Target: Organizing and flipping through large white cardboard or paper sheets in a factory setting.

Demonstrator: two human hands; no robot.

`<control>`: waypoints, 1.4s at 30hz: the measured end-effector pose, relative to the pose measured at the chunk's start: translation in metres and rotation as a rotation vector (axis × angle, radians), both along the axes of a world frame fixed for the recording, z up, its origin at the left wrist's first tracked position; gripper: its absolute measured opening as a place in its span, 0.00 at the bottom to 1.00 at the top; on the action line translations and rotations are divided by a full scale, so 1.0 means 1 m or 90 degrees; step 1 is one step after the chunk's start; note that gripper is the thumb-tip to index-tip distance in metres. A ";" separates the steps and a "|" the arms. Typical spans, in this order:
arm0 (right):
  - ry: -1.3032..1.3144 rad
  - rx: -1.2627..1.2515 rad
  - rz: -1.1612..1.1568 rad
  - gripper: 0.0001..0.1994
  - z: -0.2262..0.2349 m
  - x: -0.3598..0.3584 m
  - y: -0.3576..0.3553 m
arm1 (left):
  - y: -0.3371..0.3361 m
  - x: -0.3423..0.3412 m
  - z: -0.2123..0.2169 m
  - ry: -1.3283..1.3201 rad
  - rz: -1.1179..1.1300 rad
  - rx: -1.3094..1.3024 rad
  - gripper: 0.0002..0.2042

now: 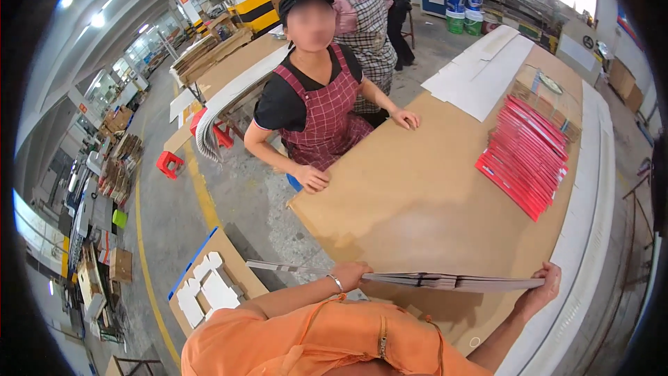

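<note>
— What does the person in the orange top hold?

— A flat stack of cardboard sheets (445, 280), seen edge-on and held level just above the near end of the brown table (410, 195). The left hand (350, 275) is clamped on the stack's left part, fingers curled over the top edge. The right hand (544, 287) grips the right end, thumb on top. The hands are well apart, one at each end.

— Can you make out the print on those sheets?

— No. Only the thin edges show; the faces are hidden. A few sheets stick out to the left past the left hand.

— What else lies on the table?

— A fanned row of red flat packs (525, 157) on the right side, and white boards (480, 73) at the far end. Something brown lies behind the red row; its detail is too small to tell.

— Who stands opposite?

— A person in a red checked apron (323, 115), both hands resting on the table's left edge. A second person in a grey checked apron (369, 28) stands behind, partly covered by the first and cut off at the top of the picture.

— And lower left?

— A smaller board with white cut-out pieces (205, 289) on it, partly hidden by the orange shoulder.
</note>
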State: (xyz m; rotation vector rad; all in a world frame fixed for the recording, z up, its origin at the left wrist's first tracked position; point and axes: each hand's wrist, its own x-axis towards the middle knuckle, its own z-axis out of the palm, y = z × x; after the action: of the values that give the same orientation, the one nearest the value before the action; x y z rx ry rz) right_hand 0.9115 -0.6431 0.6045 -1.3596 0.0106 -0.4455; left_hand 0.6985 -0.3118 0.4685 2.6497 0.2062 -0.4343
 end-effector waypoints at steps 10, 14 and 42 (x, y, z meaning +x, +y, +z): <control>-0.020 -0.030 -0.019 0.14 -0.006 0.010 0.003 | 0.004 -0.001 -0.007 -0.030 -0.019 0.028 0.15; -0.020 -0.025 0.014 0.15 -0.006 0.013 0.006 | 0.011 -0.017 -0.003 -0.014 0.042 0.062 0.15; -0.048 -0.040 -0.037 0.18 -0.010 0.017 0.013 | -0.016 -0.019 -0.007 -0.202 0.090 0.090 0.16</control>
State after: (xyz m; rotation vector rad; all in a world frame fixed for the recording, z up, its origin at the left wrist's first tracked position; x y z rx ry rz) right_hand 0.9288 -0.6297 0.5944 -1.4064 -0.0267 -0.5491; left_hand 0.6795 -0.3275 0.4619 2.7725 0.3306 0.0498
